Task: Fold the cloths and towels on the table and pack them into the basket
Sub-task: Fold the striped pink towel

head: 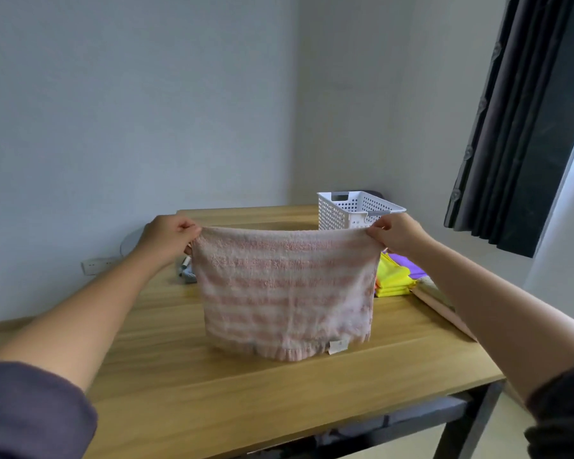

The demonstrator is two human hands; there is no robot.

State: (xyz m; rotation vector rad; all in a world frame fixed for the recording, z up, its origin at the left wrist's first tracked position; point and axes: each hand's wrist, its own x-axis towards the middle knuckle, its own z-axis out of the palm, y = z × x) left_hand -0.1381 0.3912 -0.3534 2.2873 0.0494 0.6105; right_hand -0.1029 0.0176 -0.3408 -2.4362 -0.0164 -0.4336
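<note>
Left grip (168, 235) pinches one top corner of the pink striped towel (285, 286), right grip (396, 235) the other | towel hangs spread, hem reaching the counter (212, 392) | white basket (355, 210) behind | yellow cloths (391, 276) at right

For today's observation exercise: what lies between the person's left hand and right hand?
In the head view, the pink-striped towel, with left hand and right hand pinching its top corners.
</note>
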